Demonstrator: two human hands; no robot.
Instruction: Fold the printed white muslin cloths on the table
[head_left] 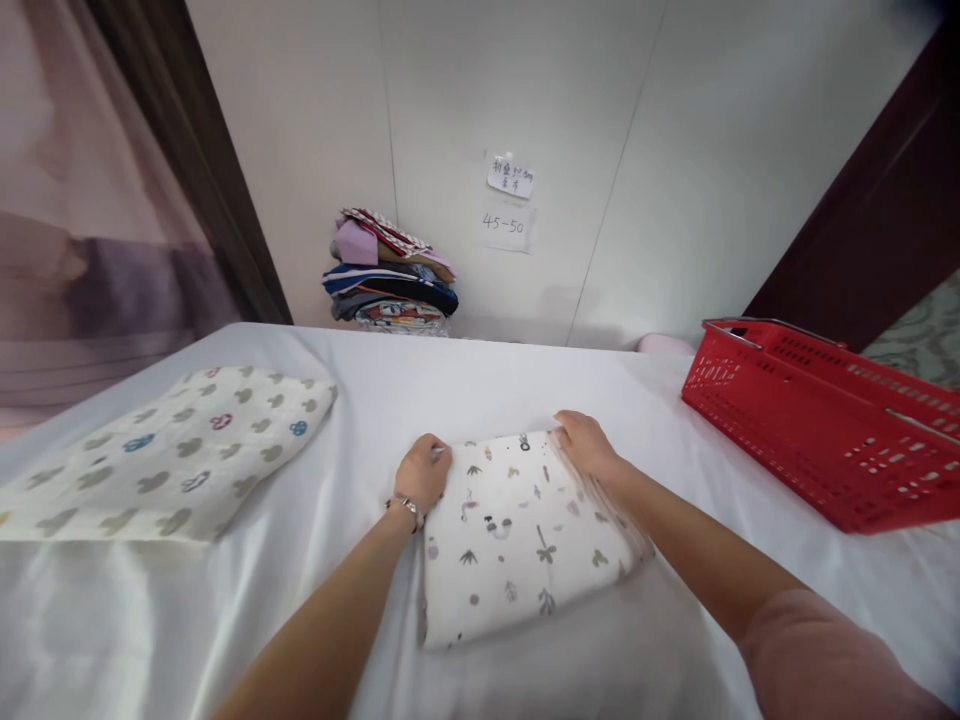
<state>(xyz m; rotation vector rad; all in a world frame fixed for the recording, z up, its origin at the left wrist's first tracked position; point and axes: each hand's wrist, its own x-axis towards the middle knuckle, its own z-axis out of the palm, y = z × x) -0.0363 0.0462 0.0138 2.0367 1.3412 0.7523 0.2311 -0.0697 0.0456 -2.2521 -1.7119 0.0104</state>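
A white folded cloth [517, 540] printed with small plants and dots lies in front of me on the white-covered table. At its far left corner, my left hand [424, 472] is closed on the edge, thumb and fingers pressed together; a bracelet circles that wrist. My right hand [586, 443] grips the far right corner, its fingers bent over the edge. Loose layers show along the cloth's right side, partly behind my right forearm. Off to the left lies another white cloth [180, 450] with a mushroom print, spread flat and touched by neither hand.
A red plastic basket [817, 430] stands at the right of the table [465, 385]. Beyond the far edge, a stack of folded fabrics [394, 275] rises against the wall. Two handwritten paper notes [507, 224] are stuck there. Pink curtain [97, 200] hangs at the left.
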